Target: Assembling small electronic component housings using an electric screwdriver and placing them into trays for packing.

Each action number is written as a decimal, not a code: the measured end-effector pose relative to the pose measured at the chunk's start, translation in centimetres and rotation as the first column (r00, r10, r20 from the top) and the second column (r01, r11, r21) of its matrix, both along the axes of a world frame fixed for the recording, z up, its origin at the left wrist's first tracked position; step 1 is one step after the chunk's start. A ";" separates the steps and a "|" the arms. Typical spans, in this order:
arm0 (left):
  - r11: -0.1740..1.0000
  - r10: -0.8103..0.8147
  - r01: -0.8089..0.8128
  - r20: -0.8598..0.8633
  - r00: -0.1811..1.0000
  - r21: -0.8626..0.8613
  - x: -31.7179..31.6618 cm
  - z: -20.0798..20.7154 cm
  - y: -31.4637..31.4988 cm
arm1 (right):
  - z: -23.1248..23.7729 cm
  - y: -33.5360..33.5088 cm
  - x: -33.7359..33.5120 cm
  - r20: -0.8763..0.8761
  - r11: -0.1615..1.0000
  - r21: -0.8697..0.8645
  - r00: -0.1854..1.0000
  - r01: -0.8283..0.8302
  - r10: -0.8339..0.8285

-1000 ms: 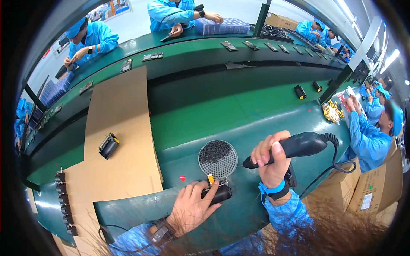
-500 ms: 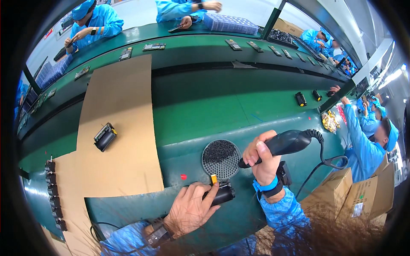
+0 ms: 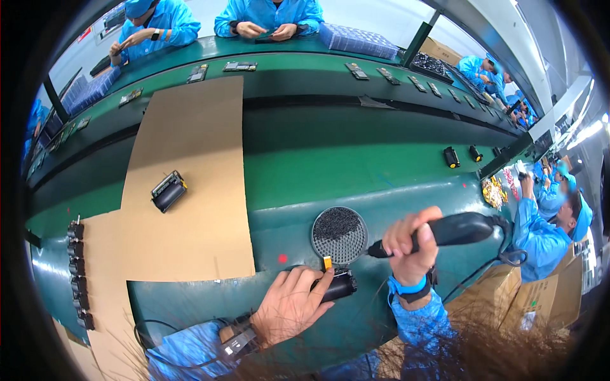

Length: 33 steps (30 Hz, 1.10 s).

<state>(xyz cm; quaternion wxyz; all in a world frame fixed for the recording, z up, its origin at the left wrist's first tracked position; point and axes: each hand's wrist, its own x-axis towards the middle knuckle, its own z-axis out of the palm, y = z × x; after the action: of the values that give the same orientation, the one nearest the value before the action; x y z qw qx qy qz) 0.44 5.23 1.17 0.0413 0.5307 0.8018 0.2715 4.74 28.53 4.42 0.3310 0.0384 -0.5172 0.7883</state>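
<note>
My left hand (image 3: 291,306) holds a black, half-round device housing (image 3: 340,286) down on the green bench, fingers over its left side. A yellow ribbon cable (image 3: 328,261) stands up from the housing beside my index fingertip. My right hand (image 3: 412,246) is closed around a black electric screwdriver (image 3: 459,228), held almost level with its tip pointing left. That tip hovers by the right rim of a round grey dish (image 3: 340,256) with a grid of holes, where many tiny black screws (image 3: 338,222) lie heaped on the far side.
A similar housing (image 3: 169,192) lies on the cardboard sheet (image 3: 197,140) at left. Several black parts (image 3: 77,273) line its left edge. Circuit boards (image 3: 241,66) sit along the far belt. Co-workers in blue work opposite and at right; cardboard boxes (image 3: 537,295) stand lower right.
The screwdriver has come slightly toward me and right, tilting closer to level. My left hand stays on the housing. The co-worker at right has drawn a hand back from the black parts.
</note>
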 end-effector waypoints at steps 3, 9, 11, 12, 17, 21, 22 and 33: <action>1.000 -0.003 0.003 0.006 1.000 -0.005 -0.3 -0.1 -0.1 | 0.5 -2.0 0.9 -0.066 0.986 -0.021 0.984 -0.165 0.163; 1.000 0.002 -0.002 -0.008 1.000 0.020 -0.3 -0.2 -0.2 | -0.5 -3.5 1.3 -0.002 0.966 -0.012 0.966 -0.259 0.259; 1.000 0.000 0.000 -0.015 1.000 0.027 -0.2 -0.1 -0.1 | -0.5 -3.4 1.2 0.002 0.969 -0.007 0.969 -0.249 0.249; 1.000 0.001 -0.001 -0.015 1.000 0.027 -0.2 -0.1 -0.1 | -0.5 -3.4 1.1 0.018 0.968 0.028 0.969 -0.248 0.248; 0.999 0.001 -0.001 -0.008 1.000 0.040 -0.2 -0.2 -0.2 | -0.8 -3.6 1.1 0.061 0.967 0.067 0.969 -0.244 0.240; 0.999 -0.004 0.005 -0.005 1.000 0.040 -0.3 -0.2 -0.1 | -0.3 -4.1 1.0 0.074 0.968 0.066 0.969 -0.241 0.236; 0.999 -0.003 0.003 0.001 1.000 0.041 -0.2 -0.2 -0.1 | 0.0 -4.3 1.0 0.127 0.965 0.130 0.969 -0.227 0.211; 0.998 -0.006 0.005 0.011 1.000 0.057 -0.3 -0.4 -0.1 | -0.2 -4.1 1.4 0.084 0.965 0.065 0.965 -0.255 0.249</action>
<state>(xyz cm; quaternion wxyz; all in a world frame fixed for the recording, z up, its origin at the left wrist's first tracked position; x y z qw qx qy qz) 0.18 5.15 0.82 0.0313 0.5324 0.7920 0.2971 6.16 24.38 4.22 0.2067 0.0867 -0.5495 0.8049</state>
